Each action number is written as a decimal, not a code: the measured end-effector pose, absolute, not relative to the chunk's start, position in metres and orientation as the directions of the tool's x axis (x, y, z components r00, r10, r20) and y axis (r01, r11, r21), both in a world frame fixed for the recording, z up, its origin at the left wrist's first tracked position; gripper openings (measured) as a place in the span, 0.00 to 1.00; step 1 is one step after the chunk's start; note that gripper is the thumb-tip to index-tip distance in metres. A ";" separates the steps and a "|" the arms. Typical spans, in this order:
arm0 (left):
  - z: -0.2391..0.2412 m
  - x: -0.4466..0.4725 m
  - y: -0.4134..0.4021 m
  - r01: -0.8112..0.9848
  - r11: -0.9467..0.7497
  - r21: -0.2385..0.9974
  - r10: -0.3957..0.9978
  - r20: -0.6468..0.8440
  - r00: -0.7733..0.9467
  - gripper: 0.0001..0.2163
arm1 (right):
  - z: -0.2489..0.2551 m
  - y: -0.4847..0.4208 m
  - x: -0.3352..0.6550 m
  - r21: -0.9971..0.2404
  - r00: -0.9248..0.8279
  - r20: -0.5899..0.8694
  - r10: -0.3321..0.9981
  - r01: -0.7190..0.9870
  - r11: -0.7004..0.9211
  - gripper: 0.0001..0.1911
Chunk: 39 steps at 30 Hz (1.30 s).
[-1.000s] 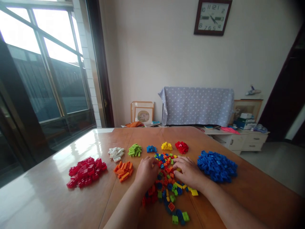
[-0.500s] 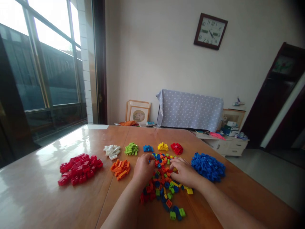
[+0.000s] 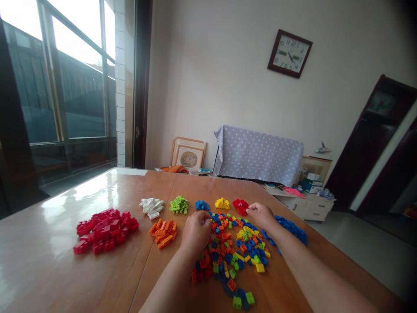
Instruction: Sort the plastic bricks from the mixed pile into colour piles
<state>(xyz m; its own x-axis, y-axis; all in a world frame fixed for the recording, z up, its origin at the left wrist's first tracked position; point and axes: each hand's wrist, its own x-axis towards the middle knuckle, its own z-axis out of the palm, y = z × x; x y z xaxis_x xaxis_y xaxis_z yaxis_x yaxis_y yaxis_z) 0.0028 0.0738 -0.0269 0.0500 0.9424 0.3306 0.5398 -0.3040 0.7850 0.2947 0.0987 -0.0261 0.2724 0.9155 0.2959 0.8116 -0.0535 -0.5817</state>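
A loose heap of mixed toy building bricks in red, orange, green, yellow and blue lies in front of me. My left hand is over the heap's far left edge, its fingers curled together; whatever they hold is hidden. Farther right, my right hand has thumb and fingertips pinched together beside the small pile of red bricks. Whether a brick sits in that pinch cannot be made out. My right hand and forearm partly cover the large pile of blue bricks.
Separate piles line the wooden table: crimson bricks, white bricks, orange bricks, lime green bricks, blue bricks and yellow bricks. Behind stands a low white cabinet.
My right hand has moved from above the mixed heap, right and away from me, to the small red pile, and its fingers have come together. My left hand stays about where it was.
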 end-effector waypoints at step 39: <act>-0.043 0.003 0.084 0.495 -0.152 0.856 0.984 0.180 -0.009 0.10 | -0.023 0.086 0.221 -0.452 -0.156 0.080 0.984 0.874 0.176 0.14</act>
<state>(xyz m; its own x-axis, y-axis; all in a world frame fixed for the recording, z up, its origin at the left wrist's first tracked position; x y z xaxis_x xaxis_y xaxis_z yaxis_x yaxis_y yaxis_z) 0.0035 0.0838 -0.0427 -0.0093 0.9835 0.1805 0.4946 -0.1523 0.8557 0.2206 0.0861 -0.0234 -0.1562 0.9845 0.0801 0.8745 0.1755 -0.4522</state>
